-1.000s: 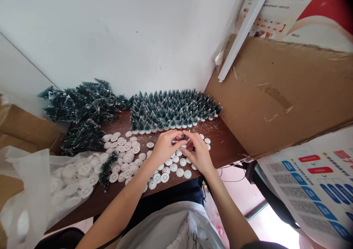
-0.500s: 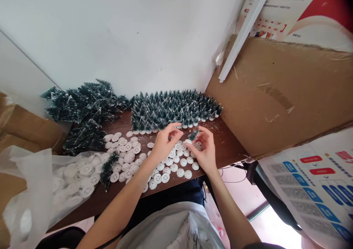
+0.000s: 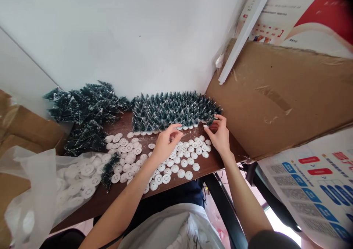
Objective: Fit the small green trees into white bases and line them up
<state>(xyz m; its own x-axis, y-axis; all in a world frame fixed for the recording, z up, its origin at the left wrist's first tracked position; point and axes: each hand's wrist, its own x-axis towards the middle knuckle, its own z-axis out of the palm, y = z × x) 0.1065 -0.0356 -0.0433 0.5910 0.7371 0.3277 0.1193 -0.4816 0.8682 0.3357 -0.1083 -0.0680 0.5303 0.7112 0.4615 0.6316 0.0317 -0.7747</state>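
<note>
My right hand (image 3: pixel 220 135) is closed on a small green tree with a white base (image 3: pixel 211 123), at the right front edge of the rows of upright trees (image 3: pixel 168 111). Over the loose white discs (image 3: pixel 190 153), my left hand (image 3: pixel 166 142) has its thumb and fingers curved with a gap between the tips, and nothing shows between them. Loose trees (image 3: pixel 82 105) lie piled at the back left. One more tree (image 3: pixel 109 172) rests beside the discs at the left.
A clear plastic bag (image 3: pixel 74 183) of white discs sits at the left of the brown table (image 3: pixel 171 184). Cardboard (image 3: pixel 311 94) leans along the right side, with a white strip (image 3: pixel 242 39) above it. Another cardboard box (image 3: pixel 30 127) stands far left.
My right hand has moved right and away from me, carrying the small tree from above the discs to the edge of the rows. My left hand has barely moved.
</note>
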